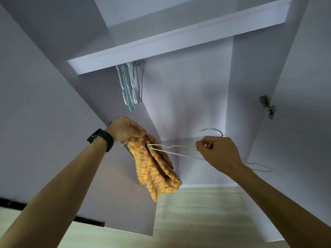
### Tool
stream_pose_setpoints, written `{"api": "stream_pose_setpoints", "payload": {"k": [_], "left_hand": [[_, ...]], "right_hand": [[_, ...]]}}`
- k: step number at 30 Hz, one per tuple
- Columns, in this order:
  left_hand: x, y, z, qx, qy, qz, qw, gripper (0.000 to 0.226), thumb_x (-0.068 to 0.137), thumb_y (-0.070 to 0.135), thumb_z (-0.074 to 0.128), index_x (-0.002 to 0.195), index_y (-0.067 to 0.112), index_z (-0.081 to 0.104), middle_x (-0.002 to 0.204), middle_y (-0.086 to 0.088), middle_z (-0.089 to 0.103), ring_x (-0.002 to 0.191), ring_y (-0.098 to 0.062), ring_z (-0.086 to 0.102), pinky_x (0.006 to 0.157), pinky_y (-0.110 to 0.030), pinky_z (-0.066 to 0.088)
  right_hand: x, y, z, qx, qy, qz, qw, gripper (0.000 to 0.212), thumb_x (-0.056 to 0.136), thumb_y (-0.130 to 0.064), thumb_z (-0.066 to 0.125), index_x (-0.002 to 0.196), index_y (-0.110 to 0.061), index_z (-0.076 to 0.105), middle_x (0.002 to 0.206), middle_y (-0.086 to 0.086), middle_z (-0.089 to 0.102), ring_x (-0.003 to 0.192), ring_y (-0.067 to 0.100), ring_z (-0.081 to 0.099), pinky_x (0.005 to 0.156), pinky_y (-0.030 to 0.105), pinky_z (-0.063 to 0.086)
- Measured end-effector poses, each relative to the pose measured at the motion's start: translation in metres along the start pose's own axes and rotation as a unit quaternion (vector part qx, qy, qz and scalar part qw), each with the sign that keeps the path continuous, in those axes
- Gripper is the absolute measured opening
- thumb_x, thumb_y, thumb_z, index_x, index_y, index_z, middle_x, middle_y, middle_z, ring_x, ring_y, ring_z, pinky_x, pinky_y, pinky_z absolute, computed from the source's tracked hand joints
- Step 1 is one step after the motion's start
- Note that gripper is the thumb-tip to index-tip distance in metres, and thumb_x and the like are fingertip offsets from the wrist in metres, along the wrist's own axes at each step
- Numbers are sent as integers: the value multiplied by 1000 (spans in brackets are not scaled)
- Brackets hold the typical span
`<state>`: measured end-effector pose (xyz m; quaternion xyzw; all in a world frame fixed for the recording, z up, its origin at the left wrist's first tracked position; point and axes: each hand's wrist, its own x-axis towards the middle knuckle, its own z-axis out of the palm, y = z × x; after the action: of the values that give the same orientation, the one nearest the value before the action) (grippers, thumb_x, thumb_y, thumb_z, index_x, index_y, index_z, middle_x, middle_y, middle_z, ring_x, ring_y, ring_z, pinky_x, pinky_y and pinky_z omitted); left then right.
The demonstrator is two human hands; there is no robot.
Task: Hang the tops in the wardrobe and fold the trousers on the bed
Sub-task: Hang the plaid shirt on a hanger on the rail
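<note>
Between hands point(125, 130) point(221, 154): one top point(155, 173), one hanger point(179, 154).

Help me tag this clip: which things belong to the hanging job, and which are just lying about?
In the job: left hand gripping the top; right hand holding the hanger; wardrobe.
Just there: spare hangers; door hinge; watch.
</note>
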<state>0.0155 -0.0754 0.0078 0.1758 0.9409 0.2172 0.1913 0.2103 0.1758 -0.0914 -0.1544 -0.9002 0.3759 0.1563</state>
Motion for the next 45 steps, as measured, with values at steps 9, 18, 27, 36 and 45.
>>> {"api": "stream_pose_setpoints", "payload": {"k": [9, 18, 27, 36, 45], "left_hand": [[-15, 25, -9, -153, -65, 18, 986, 24, 80, 22, 81, 103, 16, 80, 92, 3, 78, 81, -9, 74, 71, -18, 59], [-31, 29, 13, -55, -31, 110, 992, 24, 81, 27, 82, 103, 34, 77, 96, 19, 76, 87, 6, 69, 83, -7, 50], [-43, 41, 14, 133, 56, 229, 963, 28, 93, 37, 67, 117, 26, 74, 121, 6, 69, 108, -11, 63, 98, -32, 50], [-26, 48, 13, 212, 184, 217, 935, 32, 100, 44, 53, 116, 23, 70, 106, 1, 71, 95, -25, 66, 81, -42, 56], [-22, 58, -34, -95, 117, 132, 980, 16, 85, 35, 77, 99, 28, 80, 76, 21, 73, 68, 9, 65, 63, -3, 44]], "right_hand": [[18, -37, 43, -11, -61, -31, 998, 36, 98, -43, 51, 70, -24, 63, 57, -8, 57, 59, 11, 56, 58, 24, 42], [32, -58, 50, 158, -10, -9, 987, 30, 96, -31, 62, 72, -19, 75, 47, -11, 53, 50, 8, 52, 53, 16, 34], [46, -58, 36, 244, -9, -17, 970, 29, 96, -23, 64, 69, -15, 74, 45, -10, 48, 45, 8, 42, 52, 21, 32], [52, -38, 23, 118, 275, -152, 942, 34, 83, -27, 81, 104, -7, 63, 103, 2, 60, 98, 16, 53, 83, 23, 45], [53, 3, 69, -87, -97, -8, 991, 52, 93, -64, 51, 132, -31, 59, 127, -11, 57, 123, 17, 52, 97, 32, 46]]}}
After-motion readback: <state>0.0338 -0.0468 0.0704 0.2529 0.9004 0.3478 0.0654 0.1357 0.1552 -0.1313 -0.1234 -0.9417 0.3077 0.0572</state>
